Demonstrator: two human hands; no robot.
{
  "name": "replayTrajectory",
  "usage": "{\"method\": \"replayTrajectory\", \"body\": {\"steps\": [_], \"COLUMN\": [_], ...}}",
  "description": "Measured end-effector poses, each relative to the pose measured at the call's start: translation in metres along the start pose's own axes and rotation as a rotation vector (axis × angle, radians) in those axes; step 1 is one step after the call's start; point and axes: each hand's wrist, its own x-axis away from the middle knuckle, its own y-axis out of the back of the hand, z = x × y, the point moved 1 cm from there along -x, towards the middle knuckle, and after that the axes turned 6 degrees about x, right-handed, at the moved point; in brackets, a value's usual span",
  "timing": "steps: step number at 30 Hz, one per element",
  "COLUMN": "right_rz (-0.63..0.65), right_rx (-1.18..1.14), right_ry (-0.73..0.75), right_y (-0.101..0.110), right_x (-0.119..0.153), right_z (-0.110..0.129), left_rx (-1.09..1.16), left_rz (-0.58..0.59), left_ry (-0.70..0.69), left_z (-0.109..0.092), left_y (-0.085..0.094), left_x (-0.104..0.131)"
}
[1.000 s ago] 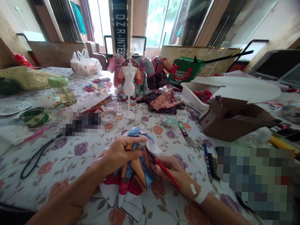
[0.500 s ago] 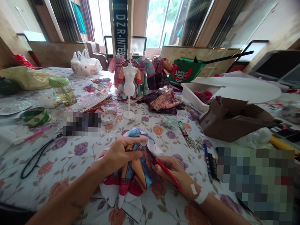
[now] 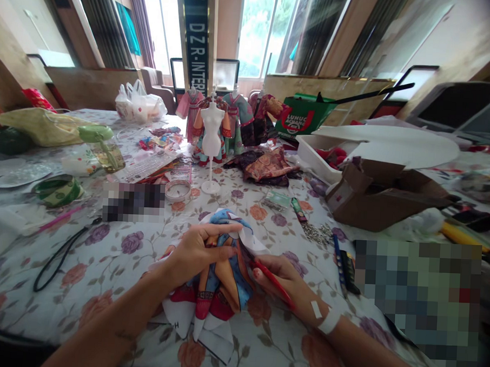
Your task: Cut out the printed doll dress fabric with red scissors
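Bunched printed fabric (image 3: 224,280) in blue, orange and red with white edges lies in front of me on the flowered tablecloth. My left hand (image 3: 203,249) pinches its upper part between thumb and fingers. Red-handled scissors (image 3: 273,285) are in my right hand (image 3: 283,277), at the right side of the fabric. Their dark blades point up and left against the cloth, and their tips are partly hidden there. White tape is stuck around my right wrist. Beyond the fabric stands a small white dress form (image 3: 212,133) on a round base.
Small dressed forms (image 3: 234,115) stand behind the white one, with dark patterned cloth (image 3: 266,165) nearby. To the right are a cardboard box (image 3: 374,202) and a white tray (image 3: 319,159). At left lie a tape roll (image 3: 178,190), a green roll (image 3: 60,190) and a lidded bottle (image 3: 106,150).
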Motion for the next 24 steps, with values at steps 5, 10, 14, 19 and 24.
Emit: {"method": "replayTrajectory", "body": {"steps": [5,10,14,19,24], "right_rz": [-0.007,0.009,0.036,0.016,-0.105], "right_rx": [-0.004,-0.025,-0.005,0.048,0.046], "right_ry": [-0.003,-0.010,0.020,0.024,0.050], "right_y": [-0.001,-0.002,-0.001,0.002,0.004], "right_x": [-0.001,0.000,-0.001,-0.002,0.000], "right_z": [0.003,0.002,0.002,0.005,0.005], "left_rx": [0.017,0.034,0.052,0.064,0.172], "left_rz": [0.023,0.047,0.048,-0.032,-0.289], "left_ry": [0.016,0.014,0.013,0.004,-0.106], "left_z": [0.000,0.002,0.003,-0.001,-0.030], "left_y": [0.000,0.002,0.002,0.007,0.030], "left_x": [-0.001,-0.002,-0.003,-0.007,-0.012]}}
